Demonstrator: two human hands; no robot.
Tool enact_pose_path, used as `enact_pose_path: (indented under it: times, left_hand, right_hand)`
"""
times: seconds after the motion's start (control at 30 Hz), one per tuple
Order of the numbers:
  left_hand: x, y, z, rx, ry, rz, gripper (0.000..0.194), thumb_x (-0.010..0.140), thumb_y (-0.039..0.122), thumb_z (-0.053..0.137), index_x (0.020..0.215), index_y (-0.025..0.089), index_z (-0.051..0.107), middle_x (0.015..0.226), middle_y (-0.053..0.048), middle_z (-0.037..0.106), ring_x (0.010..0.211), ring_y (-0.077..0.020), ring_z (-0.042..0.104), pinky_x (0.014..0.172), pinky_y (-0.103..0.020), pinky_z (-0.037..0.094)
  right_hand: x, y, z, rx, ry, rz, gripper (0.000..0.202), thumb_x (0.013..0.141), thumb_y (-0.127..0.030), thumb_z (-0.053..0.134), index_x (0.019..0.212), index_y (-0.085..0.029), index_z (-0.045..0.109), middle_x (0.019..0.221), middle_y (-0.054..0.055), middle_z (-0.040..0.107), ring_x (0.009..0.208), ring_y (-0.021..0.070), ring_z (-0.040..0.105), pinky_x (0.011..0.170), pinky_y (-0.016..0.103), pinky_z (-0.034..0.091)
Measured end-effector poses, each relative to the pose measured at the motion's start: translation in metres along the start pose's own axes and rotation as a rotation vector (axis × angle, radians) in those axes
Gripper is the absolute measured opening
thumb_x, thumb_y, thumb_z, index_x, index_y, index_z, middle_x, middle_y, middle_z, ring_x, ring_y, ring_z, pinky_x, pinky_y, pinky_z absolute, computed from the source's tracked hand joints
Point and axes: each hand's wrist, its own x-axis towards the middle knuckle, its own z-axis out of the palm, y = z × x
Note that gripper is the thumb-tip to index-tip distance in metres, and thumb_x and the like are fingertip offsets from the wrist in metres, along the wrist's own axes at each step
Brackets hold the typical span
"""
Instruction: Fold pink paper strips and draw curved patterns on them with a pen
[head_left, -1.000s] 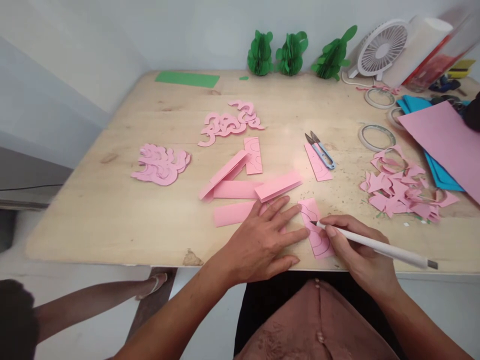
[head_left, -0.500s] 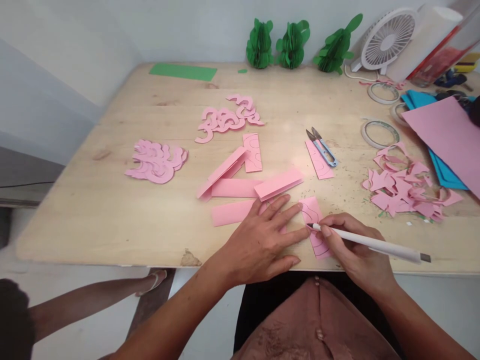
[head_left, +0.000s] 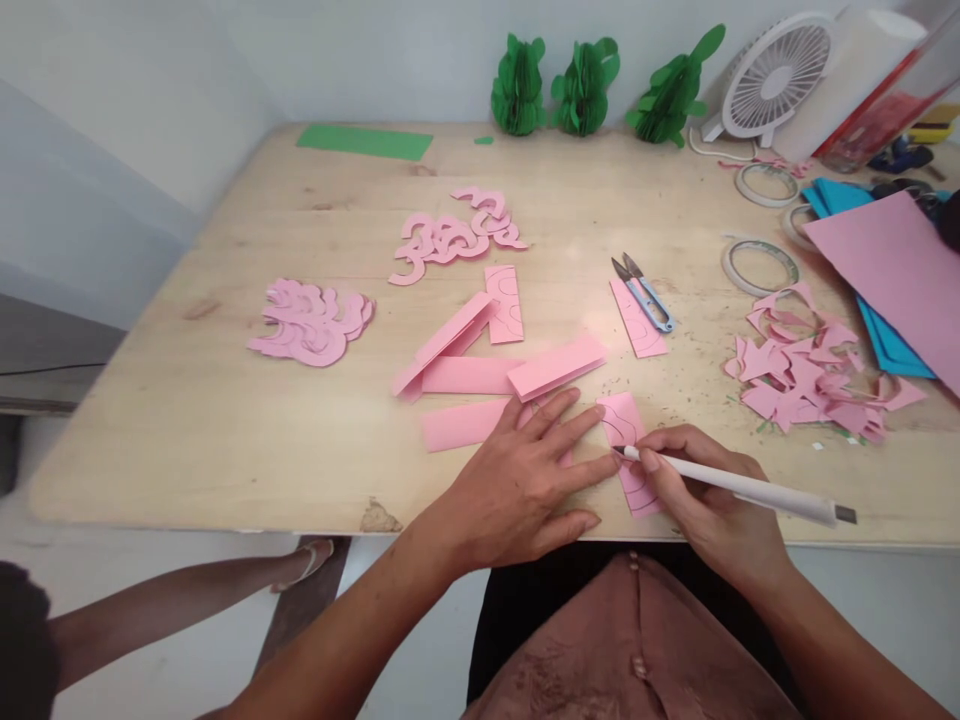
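My right hand (head_left: 720, 500) grips a white pencil (head_left: 750, 484), its dark tip touching a pink paper strip (head_left: 621, 418) marked with curved lines. Flat on the table, my left hand (head_left: 525, 480) has its fingers spread, the fingertips at that strip's left edge. Under and beside this hand lie more pink strips, among them a plain one (head_left: 461, 425) and a folded one (head_left: 559, 367). Farther off, blue-handled thread snips (head_left: 646, 295) rest on another marked strip (head_left: 637, 325). A third marked strip (head_left: 504, 305) lies left of the snips.
Pink cut-outs lie in two heaps, a left one (head_left: 311, 325) and a farther one (head_left: 450, 238). Pink scraps (head_left: 810, 370), a tape roll (head_left: 761, 267) and coloured sheets (head_left: 889, 265) are at right. Green paper figures (head_left: 517, 88) and a fan (head_left: 780, 80) stand at the back. A person's leg (head_left: 172, 610) shows lower left.
Both hands and the pencil stay almost in place, the tip still on the marked strip. Only a very slight shift of the whole view is visible.
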Motion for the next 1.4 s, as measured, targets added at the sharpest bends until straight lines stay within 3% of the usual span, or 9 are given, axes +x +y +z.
enact_pose_path:
  times: [0.87, 1.4]
  left_hand:
    - [-0.0003, -0.0004, 0.0013, -0.004, -0.015, 0.001, 0.048, 0.092, 0.049, 0.053, 0.138, 0.035, 0.049, 0.157, -0.006, 0.034, 0.146, -0.0345, 0.022, 0.108, -0.055, 0.028]
    - [-0.0001, -0.0002, 0.0009, -0.001, -0.007, 0.000, 0.049, 0.093, 0.048, 0.052, 0.139, 0.036, 0.047, 0.156, -0.005, 0.035, 0.145, -0.0347, 0.024, 0.110, -0.056, 0.024]
  right_hand:
    - [-0.0036, 0.0013, 0.0009, -0.021, 0.056, 0.002, 0.017, 0.089, -0.031, 0.056, 0.079, -0.022, 0.066, 0.071, -0.001, 0.070, 0.050, 0.0102, 0.055, 0.044, 0.023, 0.040]
    - [-0.0016, 0.0023, 0.0009, 0.032, 0.008, 0.045, 0.017, 0.088, -0.032, 0.057, 0.078, -0.023, 0.067, 0.068, -0.002, 0.067, 0.050, 0.0097, 0.053, 0.045, 0.022, 0.040]
